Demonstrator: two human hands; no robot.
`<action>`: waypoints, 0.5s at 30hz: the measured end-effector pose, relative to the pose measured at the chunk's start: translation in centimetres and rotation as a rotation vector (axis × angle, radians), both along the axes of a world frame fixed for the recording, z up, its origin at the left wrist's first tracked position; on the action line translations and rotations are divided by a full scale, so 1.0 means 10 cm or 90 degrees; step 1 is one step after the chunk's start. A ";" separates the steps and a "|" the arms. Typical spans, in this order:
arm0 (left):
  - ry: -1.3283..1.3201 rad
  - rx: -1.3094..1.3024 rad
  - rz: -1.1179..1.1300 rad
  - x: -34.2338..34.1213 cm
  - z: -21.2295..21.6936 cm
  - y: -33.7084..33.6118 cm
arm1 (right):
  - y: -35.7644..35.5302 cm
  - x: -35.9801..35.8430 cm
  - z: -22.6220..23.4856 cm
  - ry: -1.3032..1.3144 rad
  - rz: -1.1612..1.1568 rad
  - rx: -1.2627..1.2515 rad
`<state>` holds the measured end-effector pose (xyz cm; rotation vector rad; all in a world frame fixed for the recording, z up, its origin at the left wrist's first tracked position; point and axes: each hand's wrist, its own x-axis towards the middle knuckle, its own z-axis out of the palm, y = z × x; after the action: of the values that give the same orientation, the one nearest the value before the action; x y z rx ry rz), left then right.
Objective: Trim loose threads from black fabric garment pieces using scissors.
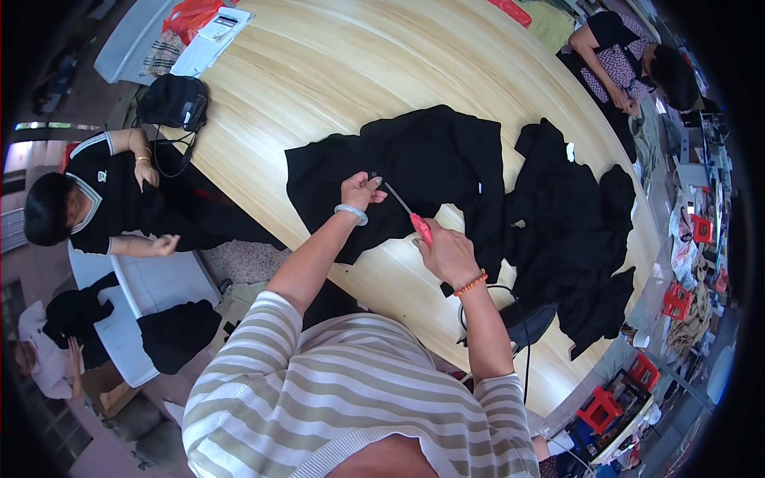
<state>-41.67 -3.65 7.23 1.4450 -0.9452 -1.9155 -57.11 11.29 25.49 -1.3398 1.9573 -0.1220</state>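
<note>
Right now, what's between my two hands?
In the head view, the scissors' metal blades span from right hand toward left hand, over the black garment.

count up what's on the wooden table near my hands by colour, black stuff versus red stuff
Black garments: 2, one under the left hand at, one heaped at
Red-handled scissors: 1, in the right hand
Total: 3

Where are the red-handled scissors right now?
In the head view, near the centre, the red-handled scissors are in the right hand, blades pointing toward the left hand, which rests on the black garment on the wooden table.
</note>
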 end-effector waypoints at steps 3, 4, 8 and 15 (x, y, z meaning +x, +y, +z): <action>0.029 0.006 -0.003 0.04 -0.05 -0.01 | 0.00 0.01 -0.01 -0.019 0.040 0.025; 0.028 0.006 -0.001 0.04 -0.04 -0.01 | 0.04 0.02 -0.01 -0.032 0.063 0.038; 0.029 0.015 0.002 0.14 0.02 -0.01 | 0.38 0.09 -0.11 -0.070 0.109 0.043; -0.309 -0.307 0.164 0.20 0.13 -0.16 | 0.50 0.09 -0.18 -0.033 -0.011 -0.088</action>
<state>-39.68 -5.30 8.56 1.6522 -1.2569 -1.0668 -56.25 16.25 23.66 -1.3939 1.9463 -0.3025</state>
